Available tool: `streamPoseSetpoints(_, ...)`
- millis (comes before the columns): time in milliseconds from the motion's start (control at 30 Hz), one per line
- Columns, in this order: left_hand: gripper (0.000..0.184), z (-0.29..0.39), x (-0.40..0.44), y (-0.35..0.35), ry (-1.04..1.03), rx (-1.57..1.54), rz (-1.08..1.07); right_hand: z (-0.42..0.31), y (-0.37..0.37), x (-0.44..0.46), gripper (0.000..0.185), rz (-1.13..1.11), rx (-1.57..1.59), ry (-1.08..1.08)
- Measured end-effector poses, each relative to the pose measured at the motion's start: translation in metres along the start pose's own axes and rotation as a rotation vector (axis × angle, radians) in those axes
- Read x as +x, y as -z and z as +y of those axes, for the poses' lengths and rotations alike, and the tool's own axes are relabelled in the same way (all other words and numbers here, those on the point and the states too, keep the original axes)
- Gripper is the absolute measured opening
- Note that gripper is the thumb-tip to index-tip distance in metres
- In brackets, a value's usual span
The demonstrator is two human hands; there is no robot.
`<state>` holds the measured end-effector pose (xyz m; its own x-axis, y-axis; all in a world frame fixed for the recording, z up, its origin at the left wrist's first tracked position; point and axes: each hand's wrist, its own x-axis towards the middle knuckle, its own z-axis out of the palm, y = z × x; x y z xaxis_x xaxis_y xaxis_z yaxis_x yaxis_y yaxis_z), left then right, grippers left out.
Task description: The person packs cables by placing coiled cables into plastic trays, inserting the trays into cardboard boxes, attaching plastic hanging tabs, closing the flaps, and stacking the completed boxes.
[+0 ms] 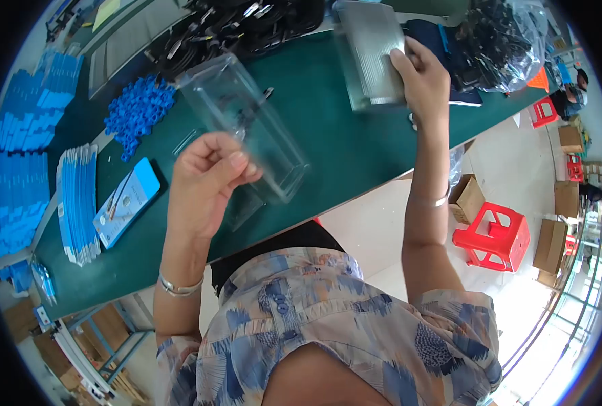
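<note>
My left hand (213, 176) is closed, thumb and fingers pinched on the edge of a clear plastic tray (270, 139), which is tilted over the green table (328, 145). My right hand (423, 78) rests with its fingertips on the side of a stack of clear plastic trays (372, 61) at the back of the table. Its thumb and fingers are bent round the stack's right edge. Left of my left hand lies a blue and white printed card (128, 201). Behind it is a pile of small blue rings (138, 111).
Black cables (247, 30) lie at the back. A bag of black parts (501, 47) stands at the back right. Stacked blue cards (20, 196) and a row of folded cards (77, 203) line the left. A red stool (494, 237) and a person (575, 95) are beyond the table.
</note>
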<state>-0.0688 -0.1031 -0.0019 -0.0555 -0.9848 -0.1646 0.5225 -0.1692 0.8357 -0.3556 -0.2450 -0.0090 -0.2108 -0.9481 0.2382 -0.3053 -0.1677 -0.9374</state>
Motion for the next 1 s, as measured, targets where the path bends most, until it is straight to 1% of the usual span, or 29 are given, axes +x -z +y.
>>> streamPoseSetpoints(100, 0.015, -0.005, 0.000, -0.002, 0.034, -0.147, 0.013, 0.040, -0.024, 0.042, 0.049, -0.020, -0.229, -0.020)
streamPoseSetpoints(133, 0.015, -0.006, 0.006, -0.003, 0.035, -0.197, -0.003, 0.041, -0.029, 0.051, 0.050, -0.009, -0.307, -0.011)
streamPoseSetpoints(233, 0.018, -0.028, 0.012, -0.012, 0.094, -0.212, -0.035, 0.040, -0.035, 0.052, 0.050, -0.005, -0.273, 0.007)
streamPoseSetpoints(300, 0.021, -0.042, 0.027, -0.021, 0.274, -0.017, -0.050, 0.041, -0.032, 0.045, 0.050, 0.011, -0.243, 0.003)
streamPoseSetpoints(333, 0.021, -0.044, 0.027, -0.023, 0.278, -0.019, -0.061, 0.039, -0.030, 0.041, 0.050, 0.020, -0.251, 0.002)
streamPoseSetpoints(467, 0.024, -0.046, 0.030, -0.025, -0.102, 0.850, 0.152, 0.010, -0.027, 0.014, 0.047, 0.038, -0.317, 0.097)
streamPoseSetpoints(500, 0.024, -0.043, 0.034, -0.031, -0.100, 0.848, 0.147, 0.002, -0.027, 0.006, 0.047, 0.041, -0.321, 0.095)
streamPoseSetpoints(633, 0.026, -0.014, 0.058, -0.064, -0.170, 0.406, 0.054, -0.033, -0.033, -0.033, 0.048, 0.048, -0.233, 0.420)
streamPoseSetpoints(700, 0.025, -0.015, 0.062, -0.065, -0.151, 0.353, 0.071, -0.050, -0.035, -0.050, 0.046, -0.021, -0.273, 0.426)
streamPoseSetpoints(733, 0.024, -0.016, 0.065, -0.065, -0.129, 0.299, 0.084, -0.052, -0.034, -0.054, 0.046, -0.011, -0.278, 0.427)
streamPoseSetpoints(800, 0.021, -0.017, 0.070, -0.065, -0.079, 0.196, 0.111, -0.053, -0.031, -0.058, 0.049, -0.007, -0.332, 0.621)
streamPoseSetpoints(833, 0.021, -0.017, 0.070, -0.065, -0.076, 0.199, 0.101, -0.053, -0.030, -0.060, 0.049, 0.003, -0.336, 0.617)
streamPoseSetpoints(967, 0.016, -0.015, 0.065, -0.057, 0.082, 0.120, 0.064, -0.049, -0.029, -0.064, 0.048, -0.072, -0.267, 0.600)
streamPoseSetpoints(1000, 0.016, -0.015, 0.064, -0.057, 0.083, 0.121, 0.066, -0.049, -0.028, -0.063, 0.048, -0.074, -0.266, 0.599)
